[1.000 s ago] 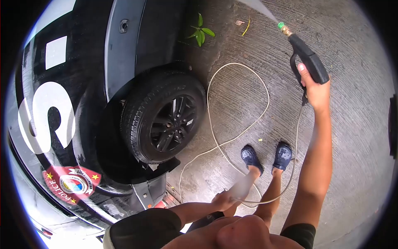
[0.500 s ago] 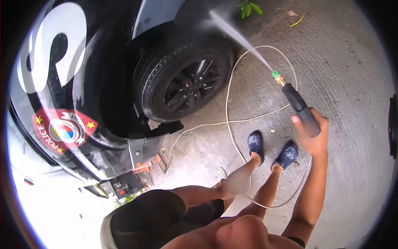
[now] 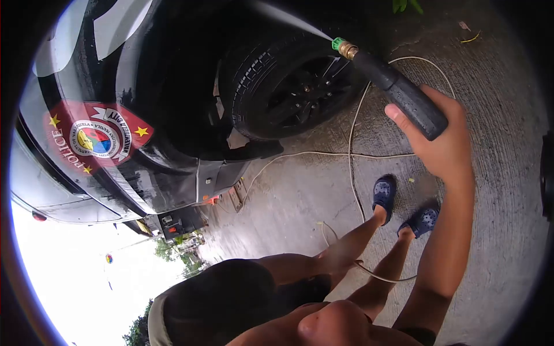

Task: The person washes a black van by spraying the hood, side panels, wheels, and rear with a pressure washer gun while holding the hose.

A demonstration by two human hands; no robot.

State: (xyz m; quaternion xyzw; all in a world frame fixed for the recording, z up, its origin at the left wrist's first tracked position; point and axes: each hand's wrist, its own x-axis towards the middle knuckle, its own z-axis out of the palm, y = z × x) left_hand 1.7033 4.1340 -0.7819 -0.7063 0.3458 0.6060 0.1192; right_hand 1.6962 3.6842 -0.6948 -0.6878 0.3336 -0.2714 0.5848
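My right hand (image 3: 441, 138) is closed round the black grip of a pressure washer gun (image 3: 404, 95), its thumb along the side. The gun has a brass fitting and a green nozzle tip, which points up and left. From the tip a white water jet (image 3: 291, 20) sprays toward the dark wheel arch, above the black wheel (image 3: 300, 89) of a dark vehicle (image 3: 179, 179). Low in the view, by my legs, my left hand (image 3: 341, 263) is closed where a thin pale hose (image 3: 384, 279) meets it. Its fingers are dim and partly hidden.
The hose loops across wet grooved concrete (image 3: 490, 190) around my feet in blue clogs (image 3: 385, 193). A police emblem (image 3: 98, 138) marks the vehicle's side. Green leaves (image 3: 407, 6) lie beyond the wheel, and an orange object (image 3: 212, 200) stands past the bumper.
My right hand and the gun have moved up and left, closer to the wheel, with the jet still spraying. The view has shifted, so the wheel and feet appear farther right.
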